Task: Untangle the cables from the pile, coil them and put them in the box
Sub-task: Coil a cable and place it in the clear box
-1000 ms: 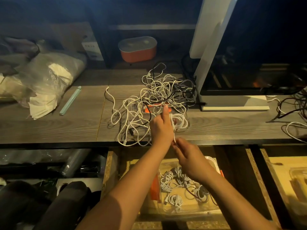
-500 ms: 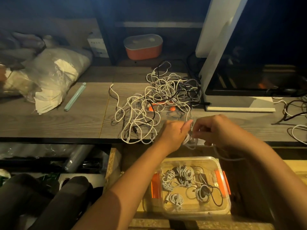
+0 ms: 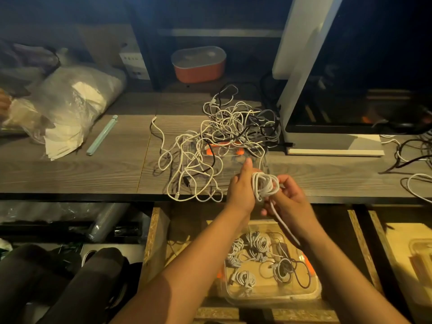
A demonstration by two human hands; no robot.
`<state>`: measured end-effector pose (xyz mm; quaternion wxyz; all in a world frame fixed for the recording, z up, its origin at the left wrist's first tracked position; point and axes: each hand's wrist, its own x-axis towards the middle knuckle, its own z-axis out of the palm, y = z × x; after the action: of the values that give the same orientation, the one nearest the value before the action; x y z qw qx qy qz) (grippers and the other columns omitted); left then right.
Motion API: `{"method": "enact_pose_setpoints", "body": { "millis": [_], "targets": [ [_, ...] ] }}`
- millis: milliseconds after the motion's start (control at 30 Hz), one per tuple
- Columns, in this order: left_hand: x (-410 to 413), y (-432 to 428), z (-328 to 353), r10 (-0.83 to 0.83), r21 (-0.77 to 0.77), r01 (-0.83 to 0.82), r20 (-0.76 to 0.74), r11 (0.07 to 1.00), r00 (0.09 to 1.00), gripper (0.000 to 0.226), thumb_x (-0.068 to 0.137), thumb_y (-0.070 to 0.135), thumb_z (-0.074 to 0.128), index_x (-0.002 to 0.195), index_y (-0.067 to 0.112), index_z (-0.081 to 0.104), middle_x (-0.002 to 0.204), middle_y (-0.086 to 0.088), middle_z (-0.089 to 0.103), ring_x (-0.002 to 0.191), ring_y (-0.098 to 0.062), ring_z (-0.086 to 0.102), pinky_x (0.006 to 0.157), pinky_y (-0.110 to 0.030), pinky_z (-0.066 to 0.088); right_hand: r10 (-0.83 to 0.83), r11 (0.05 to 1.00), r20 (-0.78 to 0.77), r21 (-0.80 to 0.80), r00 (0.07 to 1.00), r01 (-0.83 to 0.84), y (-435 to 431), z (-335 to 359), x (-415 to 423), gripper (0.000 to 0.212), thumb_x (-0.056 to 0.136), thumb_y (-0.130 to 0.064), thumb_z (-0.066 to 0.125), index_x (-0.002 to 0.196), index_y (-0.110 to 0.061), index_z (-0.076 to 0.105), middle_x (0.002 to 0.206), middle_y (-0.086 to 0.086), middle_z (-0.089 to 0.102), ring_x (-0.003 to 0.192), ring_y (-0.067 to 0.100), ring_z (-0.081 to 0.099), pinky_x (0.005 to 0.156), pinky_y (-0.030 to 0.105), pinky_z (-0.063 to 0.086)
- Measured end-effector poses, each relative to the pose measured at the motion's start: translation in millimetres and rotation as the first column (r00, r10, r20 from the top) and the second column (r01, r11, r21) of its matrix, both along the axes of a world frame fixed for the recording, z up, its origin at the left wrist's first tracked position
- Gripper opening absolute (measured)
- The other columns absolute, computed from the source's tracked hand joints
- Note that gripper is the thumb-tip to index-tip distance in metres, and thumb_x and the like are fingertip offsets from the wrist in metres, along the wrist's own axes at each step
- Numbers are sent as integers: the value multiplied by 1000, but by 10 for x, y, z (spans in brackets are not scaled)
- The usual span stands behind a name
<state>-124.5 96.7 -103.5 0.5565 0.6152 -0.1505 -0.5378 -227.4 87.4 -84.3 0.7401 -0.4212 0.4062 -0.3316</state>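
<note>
- Head view, the hold: my left hand (image 3: 242, 188) is raised over the front edge of the desk (image 3: 70, 174), its back towards me and one finger pointing up. The white cable (image 3: 265, 185) is wound in several loops round the fingers of that hand, so the bundle sits on the hand's right side, touching it.
- Head view, the other hand: my right hand (image 3: 289, 199) is just beside the left one, fingers curled, pinching the same white cable at the outer side of the loops. The cable's free tail drops from the bundle, passes under my right palm and runs down along my right wrist, over the box.
- Head view, the pile (image 3: 222, 136): the tangle of white, grey and black cables lies on the desk beyond my hands, near my left fingertip. It sprawls over a clear lid (image 3: 224, 146) with orange clips.
- Head view, the box (image 3: 275, 298): a clear box sits in the open drawer (image 3: 149, 230) below the desk edge, right beneath my forearms. Several coiled cables (image 3: 254, 246) lie inside, white bundles to the left and a darker one to the right.
- Head view, round about: a plastic bag (image 3: 70, 101) and a pale green stick (image 3: 101, 135) lie on the desk to the left. An orange container (image 3: 198, 64) stands on the shelf behind the pile, and a white stand (image 3: 301, 54) rises to its right. More loose cables (image 3: 416, 160) lie at the far right.
</note>
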Motion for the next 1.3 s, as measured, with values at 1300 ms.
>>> {"method": "enact_pose_setpoints", "body": {
  "millis": [1300],
  "targets": [
    [-66, -46, 95, 204, -6, -228, 474, 974, 856, 55, 102, 27, 34, 53, 8, 47, 54, 1, 46, 51, -10, 41, 50, -23, 29, -179, 687, -669, -610, 722, -395, 117, 93, -5, 33, 94, -33, 45, 62, -33, 53, 73, -5, 41, 74, 1, 42, 61, 16, 31]
  ]
}}
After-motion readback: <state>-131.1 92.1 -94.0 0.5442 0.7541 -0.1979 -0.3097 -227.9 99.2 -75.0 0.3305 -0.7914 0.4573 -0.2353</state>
